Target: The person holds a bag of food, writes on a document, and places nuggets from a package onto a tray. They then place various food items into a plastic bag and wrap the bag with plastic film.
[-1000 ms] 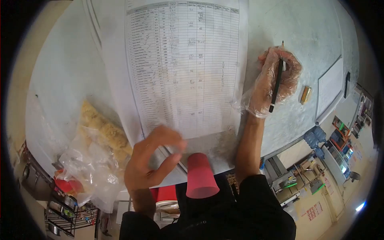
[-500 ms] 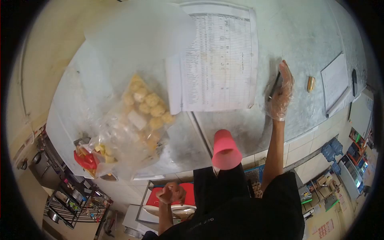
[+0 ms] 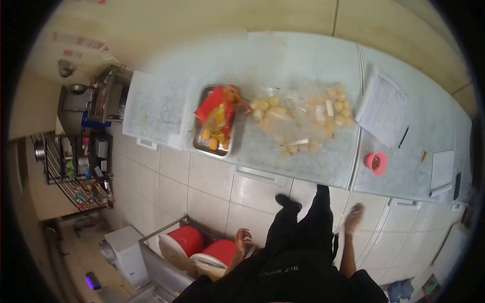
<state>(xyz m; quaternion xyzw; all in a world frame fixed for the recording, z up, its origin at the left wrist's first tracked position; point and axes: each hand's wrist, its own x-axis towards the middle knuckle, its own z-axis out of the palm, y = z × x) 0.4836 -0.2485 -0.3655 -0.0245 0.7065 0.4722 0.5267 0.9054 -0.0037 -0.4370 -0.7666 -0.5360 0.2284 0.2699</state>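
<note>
My left hand (image 3: 243, 238) hangs low beside my body near the red-topped containers, its fingers loosely bent and apart, with nothing seen in it. My right hand (image 3: 355, 216), in a clear plastic glove, is off the table's front edge, its fingers smeared by motion. Nearest to it on the table stands a pink cup (image 3: 376, 163) with small brown contents. Behind the cup lie a dark pen (image 3: 403, 137) and printed sheets (image 3: 383, 108). Clear bags of pale round pieces (image 3: 341, 107) lie on the table's middle.
A metal tray (image 3: 231, 144) holds a red and yellow packet (image 3: 214, 108). At the right are a small gold object (image 3: 425, 157), a notepad (image 3: 442, 169) and a dark phone-like object (image 3: 457, 186). Red containers (image 3: 186, 240) stand in a metal frame below left. Shelving is farther left.
The view has swung left and back from the table. My right hand has left the pen and tabletop and is now past the edge. My left hand stays low beside my body.
</note>
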